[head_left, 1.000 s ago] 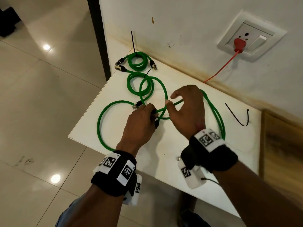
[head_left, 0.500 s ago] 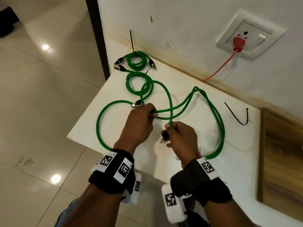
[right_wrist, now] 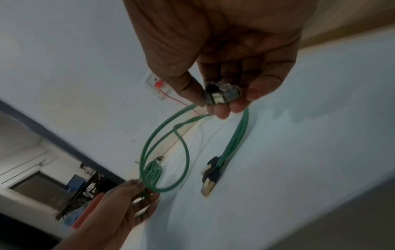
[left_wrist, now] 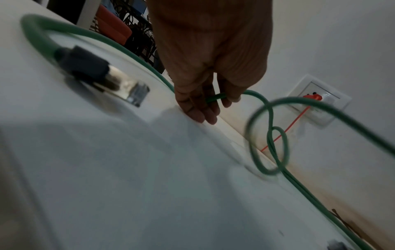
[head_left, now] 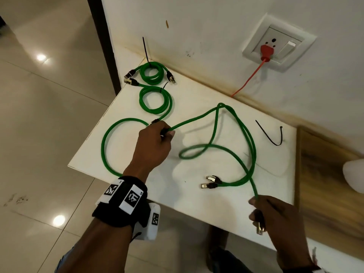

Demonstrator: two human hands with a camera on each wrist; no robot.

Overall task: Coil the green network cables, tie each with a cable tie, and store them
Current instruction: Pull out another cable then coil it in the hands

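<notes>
Loose green cable point(head_left: 214, 125) sprawls in loops over the white table point(head_left: 226, 209). My left hand point(head_left: 167, 133) pinches it at the table's middle left, and the left wrist view shows the strand point(left_wrist: 215, 98) between the fingers. My right hand point(head_left: 256, 213), at the near right edge, grips the cable's end, with the plug point(right_wrist: 222, 94) held in its curled fingers. Two free plugs point(head_left: 211, 182) lie side by side on the table between my hands. Two tied coils point(head_left: 151, 72) point(head_left: 155, 101) sit at the back left. A black cable tie point(head_left: 271, 134) lies at the back right.
A wall socket point(head_left: 275, 50) holds a red plug whose orange cord point(head_left: 248, 79) drops behind the table. A wooden surface point(head_left: 325, 184) adjoins the table on the right. The left and near edges drop to tiled floor point(head_left: 39, 134). A dark door frame point(head_left: 102, 46) stands at the back left.
My right hand has pulled the cable end from the table's middle back to the near right edge. The loop by the coils has opened out. My left hand has stayed put.
</notes>
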